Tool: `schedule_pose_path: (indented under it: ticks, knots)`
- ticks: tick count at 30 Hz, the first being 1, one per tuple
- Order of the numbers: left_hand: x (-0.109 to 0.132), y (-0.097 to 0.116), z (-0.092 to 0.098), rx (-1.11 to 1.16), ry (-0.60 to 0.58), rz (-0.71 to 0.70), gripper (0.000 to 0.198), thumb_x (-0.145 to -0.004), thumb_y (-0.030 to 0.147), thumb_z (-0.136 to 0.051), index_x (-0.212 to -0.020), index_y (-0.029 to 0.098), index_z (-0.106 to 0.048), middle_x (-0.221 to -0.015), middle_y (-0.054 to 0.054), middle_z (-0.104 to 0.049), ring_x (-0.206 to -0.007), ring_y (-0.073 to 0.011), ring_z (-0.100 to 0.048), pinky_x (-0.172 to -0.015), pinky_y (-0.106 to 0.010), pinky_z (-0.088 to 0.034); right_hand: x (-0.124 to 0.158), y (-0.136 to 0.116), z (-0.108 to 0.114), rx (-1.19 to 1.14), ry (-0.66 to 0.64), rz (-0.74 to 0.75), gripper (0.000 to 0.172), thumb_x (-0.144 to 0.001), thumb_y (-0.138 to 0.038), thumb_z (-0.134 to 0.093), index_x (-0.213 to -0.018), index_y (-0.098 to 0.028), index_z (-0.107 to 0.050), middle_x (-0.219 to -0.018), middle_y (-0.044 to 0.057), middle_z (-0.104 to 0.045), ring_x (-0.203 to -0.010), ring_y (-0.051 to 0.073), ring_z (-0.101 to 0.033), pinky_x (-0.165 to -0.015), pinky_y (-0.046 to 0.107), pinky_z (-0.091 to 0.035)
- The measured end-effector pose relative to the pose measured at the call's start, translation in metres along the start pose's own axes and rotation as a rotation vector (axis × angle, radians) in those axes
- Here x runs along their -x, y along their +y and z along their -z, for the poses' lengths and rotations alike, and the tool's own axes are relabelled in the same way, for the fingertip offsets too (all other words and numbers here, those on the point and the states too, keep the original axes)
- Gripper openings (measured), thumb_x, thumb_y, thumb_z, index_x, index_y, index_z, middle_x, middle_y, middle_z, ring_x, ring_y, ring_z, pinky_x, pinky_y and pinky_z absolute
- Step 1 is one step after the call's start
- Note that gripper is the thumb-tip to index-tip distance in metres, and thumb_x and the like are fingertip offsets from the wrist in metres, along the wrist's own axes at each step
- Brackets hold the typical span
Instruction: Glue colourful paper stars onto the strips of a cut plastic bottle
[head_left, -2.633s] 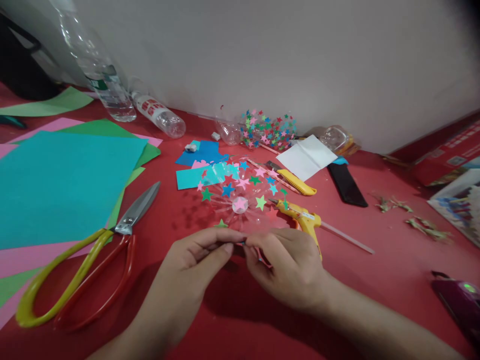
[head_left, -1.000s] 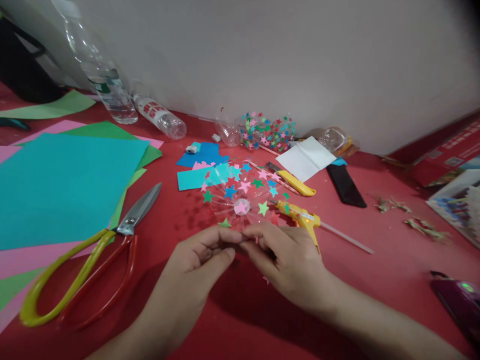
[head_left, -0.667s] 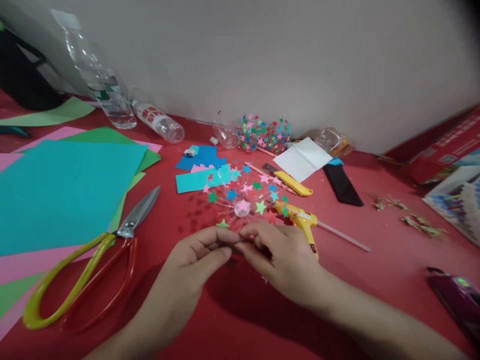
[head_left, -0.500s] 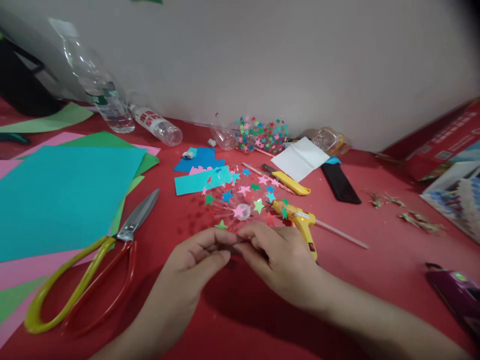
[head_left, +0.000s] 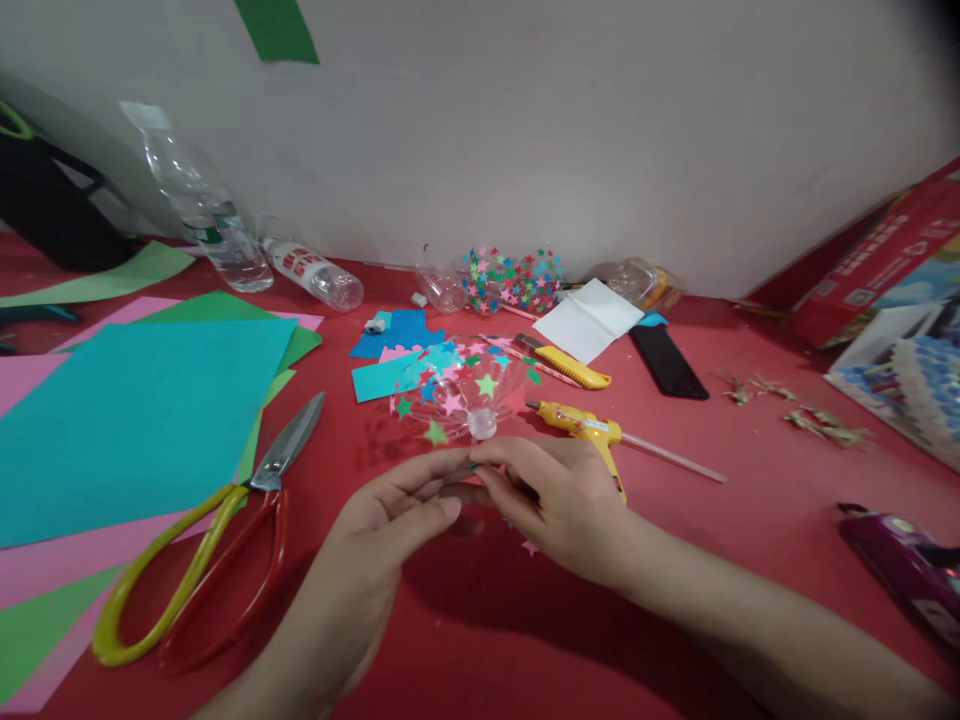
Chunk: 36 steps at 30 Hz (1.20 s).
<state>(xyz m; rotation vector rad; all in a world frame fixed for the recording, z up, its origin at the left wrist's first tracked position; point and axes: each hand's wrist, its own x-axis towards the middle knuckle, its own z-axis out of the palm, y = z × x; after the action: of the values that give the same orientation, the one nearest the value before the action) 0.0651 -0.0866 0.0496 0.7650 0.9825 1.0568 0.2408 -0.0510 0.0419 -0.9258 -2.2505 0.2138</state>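
In front of me is a clear plastic bottle piece [head_left: 482, 423], cut into spread strips like a flower and dotted with paper stars in pink, green, blue and red. My left hand [head_left: 397, 530] closes on one of its near strips, thumb below the fingers. Thumb and forefinger of my right hand [head_left: 562, 505] pinch at the same place, where a bit of blue-green shows between the fingertips. A pink star [head_left: 530, 548] peeks out under my right hand. Beyond that hand lies a yellow glue gun [head_left: 592, 428] with a clear glue stick in it.
Large scissors [head_left: 266, 485] lie at left beside stacked coloured paper [head_left: 142, 420]. Behind are plastic bottles [head_left: 315, 275], a second star-covered bottle piece [head_left: 514, 280], a yellow utility knife [head_left: 574, 367], white paper [head_left: 589, 320] and a black phone [head_left: 669, 362]. A purple device [head_left: 900, 570] sits right.
The star-covered bottle piece has turned and shifted slightly left, so a pink star now shows below my right hand. Both hands stay together in the same spot. The view has tilted up a little.
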Motion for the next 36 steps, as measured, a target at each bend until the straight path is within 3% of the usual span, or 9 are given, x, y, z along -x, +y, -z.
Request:
schedule_pose_path:
  ticks: [11, 20, 24, 27, 30, 33, 36]
  knots:
    - [0.0, 0.001, -0.003, 0.055, 0.02, 0.032, 0.026, -0.074, 0.015, -0.07, -0.099, 0.022, -0.075, -0.101, -0.006, -0.076, -0.088, -0.0188, -0.07, -0.074, -0.025, -0.057, -0.005, 0.004, 0.003, -0.051, -0.051, 0.027, 0.01, -0.092, -0.018, -0.049, -0.087, -0.018, -0.057, -0.057, -0.006, -0.052, -0.049, 0.007, -0.046, -0.05, 0.02, -0.029]
    - [-0.003, -0.001, -0.001, 0.018, -0.004, -0.008, 0.033, -0.08, 0.015, -0.065, -0.111, 0.024, -0.066, -0.105, -0.004, -0.075, -0.09, -0.0184, -0.07, -0.074, -0.025, -0.057, -0.009, 0.008, 0.001, -0.07, -0.045, 0.023, 0.008, -0.091, -0.02, -0.051, -0.086, -0.018, -0.057, -0.055, -0.007, -0.05, -0.048, 0.007, -0.044, -0.05, 0.02, -0.029]
    - [-0.004, 0.002, -0.001, -0.002, 0.019, -0.042, 0.034, -0.081, 0.016, -0.066, -0.113, 0.025, -0.06, -0.102, -0.003, -0.075, -0.086, -0.0163, -0.071, -0.073, -0.024, -0.056, -0.011, 0.008, 0.003, -0.125, -0.064, -0.018, 0.013, -0.092, -0.021, -0.05, -0.101, -0.019, -0.06, -0.053, -0.009, -0.047, -0.047, 0.008, -0.044, -0.051, 0.02, -0.031]
    - [-0.003, 0.006, 0.0, -0.019, 0.046, -0.075, 0.038, -0.082, 0.019, -0.066, -0.117, 0.025, -0.056, -0.104, -0.004, -0.074, -0.085, -0.0168, -0.071, -0.071, -0.024, -0.056, -0.013, 0.01, 0.004, -0.114, -0.033, -0.156, 0.024, -0.092, -0.023, -0.05, -0.115, -0.02, -0.057, -0.054, -0.01, -0.049, -0.046, 0.008, -0.044, -0.051, 0.02, -0.033]
    - [-0.002, 0.01, 0.002, -0.089, 0.073, -0.127, 0.046, -0.083, 0.02, -0.064, -0.126, 0.023, -0.048, -0.099, -0.006, -0.075, -0.078, -0.0172, -0.072, -0.066, -0.024, -0.055, -0.016, 0.017, 0.002, -0.025, -0.016, -0.262, 0.019, -0.088, -0.021, -0.054, -0.106, -0.019, -0.06, -0.065, -0.005, -0.059, -0.054, 0.01, -0.051, -0.055, 0.022, -0.037]
    - [-0.002, 0.013, 0.005, -0.16, 0.074, -0.187, 0.05, -0.084, 0.02, -0.061, -0.13, 0.024, -0.042, -0.091, -0.005, -0.075, -0.066, -0.0154, -0.07, -0.058, -0.024, -0.052, -0.021, 0.023, -0.003, 0.051, -0.112, -0.266, 0.014, -0.086, -0.019, -0.059, -0.1, -0.018, -0.061, -0.09, 0.004, -0.066, -0.074, 0.015, -0.06, -0.066, 0.027, -0.044]
    - [-0.002, 0.015, 0.009, -0.191, 0.084, -0.246, 0.046, -0.085, 0.021, -0.061, -0.126, 0.024, -0.043, -0.089, -0.002, -0.075, -0.061, -0.0131, -0.067, -0.056, -0.023, -0.051, -0.027, 0.025, -0.012, 0.113, -0.221, -0.266, 0.024, -0.084, -0.026, -0.064, -0.106, -0.015, -0.06, -0.107, 0.011, -0.062, -0.094, 0.022, -0.061, -0.08, 0.035, -0.047]
